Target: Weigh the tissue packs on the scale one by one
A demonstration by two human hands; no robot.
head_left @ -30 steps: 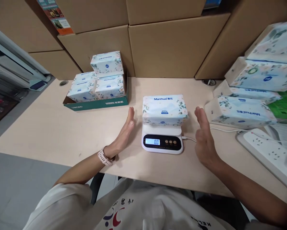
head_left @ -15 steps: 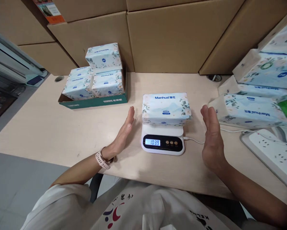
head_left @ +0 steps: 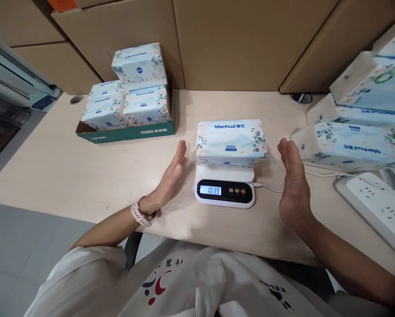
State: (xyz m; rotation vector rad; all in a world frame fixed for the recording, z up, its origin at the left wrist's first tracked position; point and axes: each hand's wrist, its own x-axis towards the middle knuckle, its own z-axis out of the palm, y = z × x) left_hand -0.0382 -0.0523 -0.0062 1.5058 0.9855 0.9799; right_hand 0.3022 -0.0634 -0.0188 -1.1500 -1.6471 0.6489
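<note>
A pack of tissues [head_left: 230, 143], light blue with a floral print, rests on the white digital scale [head_left: 225, 193], whose lit display reads 103.9. My left hand [head_left: 167, 178] stands on edge to the left of the scale, fingers straight, touching no pack. On the other side, my right hand [head_left: 293, 185] is held the same way, palm inward, between the scale and the packs at the right. Both hands are apart from the weighed pack and hold nothing. The scale's plate is partly covered by the pack.
At the back left, a green open carton [head_left: 127, 134] holds several tissue packs, one stacked on top. More packs [head_left: 352, 143] are piled at the right, near a white power strip [head_left: 378, 202]. A cable [head_left: 270, 188] runs from the scale. Cardboard boxes [head_left: 230, 44] line the back.
The camera view has shifted slightly, so the table and its things sit a little higher. Both hands keep their pose, and the display reading is the same.
</note>
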